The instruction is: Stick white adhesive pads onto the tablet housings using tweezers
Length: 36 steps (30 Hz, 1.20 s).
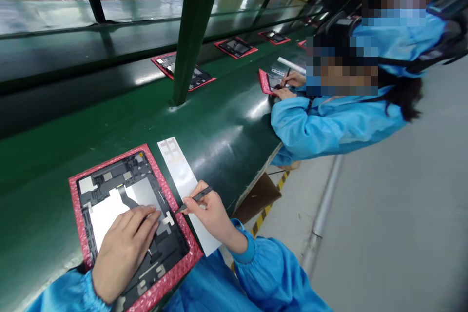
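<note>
An opened tablet (149,190) lies in a red bubble-wrap tray (77,219) at the near edge of the bench. Across its lower middle rests my left hand (126,243), fingers stretched out and flat, covering part of the inside. My right hand (210,214) pinches black tweezers (199,196) at the tablet's right edge. Their tips are by a small silvery piece of tape (168,219) on the tablet; whether they grip it I cannot tell. Under my right hand runs a white backing strip (179,168) with grey patches at its far end.
A green post (193,34) rises from the green bench (219,131). More tablets in red trays (237,47) lie farther along. To the right, a co-worker in a blue smock (329,122) handles another tablet. A cardboard box (258,197) stands below the bench edge.
</note>
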Motion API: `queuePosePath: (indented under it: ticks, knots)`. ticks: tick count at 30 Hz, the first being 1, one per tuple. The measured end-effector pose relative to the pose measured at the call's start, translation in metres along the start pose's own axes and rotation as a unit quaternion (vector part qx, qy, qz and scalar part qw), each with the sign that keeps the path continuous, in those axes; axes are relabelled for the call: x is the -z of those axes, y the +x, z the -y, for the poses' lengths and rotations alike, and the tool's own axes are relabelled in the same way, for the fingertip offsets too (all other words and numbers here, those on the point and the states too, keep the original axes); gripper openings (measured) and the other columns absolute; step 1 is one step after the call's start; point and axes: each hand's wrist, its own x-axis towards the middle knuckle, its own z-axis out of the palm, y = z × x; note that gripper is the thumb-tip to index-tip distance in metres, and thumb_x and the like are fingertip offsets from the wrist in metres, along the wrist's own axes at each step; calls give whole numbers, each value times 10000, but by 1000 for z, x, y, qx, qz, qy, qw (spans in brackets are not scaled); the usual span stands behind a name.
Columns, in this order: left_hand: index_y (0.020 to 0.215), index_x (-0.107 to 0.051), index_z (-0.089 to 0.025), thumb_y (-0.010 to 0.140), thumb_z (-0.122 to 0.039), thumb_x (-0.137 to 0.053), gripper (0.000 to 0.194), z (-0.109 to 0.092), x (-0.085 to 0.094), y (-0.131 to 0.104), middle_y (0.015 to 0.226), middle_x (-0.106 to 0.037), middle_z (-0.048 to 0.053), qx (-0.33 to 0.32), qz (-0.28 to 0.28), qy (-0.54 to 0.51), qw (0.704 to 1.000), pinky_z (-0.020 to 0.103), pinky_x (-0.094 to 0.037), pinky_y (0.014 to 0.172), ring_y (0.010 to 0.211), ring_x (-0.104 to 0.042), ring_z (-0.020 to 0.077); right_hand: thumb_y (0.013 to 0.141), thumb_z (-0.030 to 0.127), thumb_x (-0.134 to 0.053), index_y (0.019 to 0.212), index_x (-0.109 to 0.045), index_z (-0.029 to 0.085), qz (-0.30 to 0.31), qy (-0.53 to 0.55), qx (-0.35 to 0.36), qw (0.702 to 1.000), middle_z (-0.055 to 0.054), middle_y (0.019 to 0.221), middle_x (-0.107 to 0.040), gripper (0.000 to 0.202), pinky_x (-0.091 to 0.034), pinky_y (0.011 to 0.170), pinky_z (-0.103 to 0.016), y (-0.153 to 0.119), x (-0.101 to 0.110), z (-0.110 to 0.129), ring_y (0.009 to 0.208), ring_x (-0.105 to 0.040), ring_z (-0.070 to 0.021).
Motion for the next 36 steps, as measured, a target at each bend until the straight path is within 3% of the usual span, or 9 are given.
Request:
queuePosePath:
  ticks: [36]
  knots:
    - [1182, -605, -167, 954, -239, -462, 278, -1, 1, -1, 1126, -646, 86, -12, 0, 13, 1000, 365, -445, 842, 994, -591, 217, 843, 309, -644, 728, -509, 211, 7, -45, 4, 999, 44, 674, -584, 203, -546, 547, -250, -1, 0, 3, 632, -726, -186]
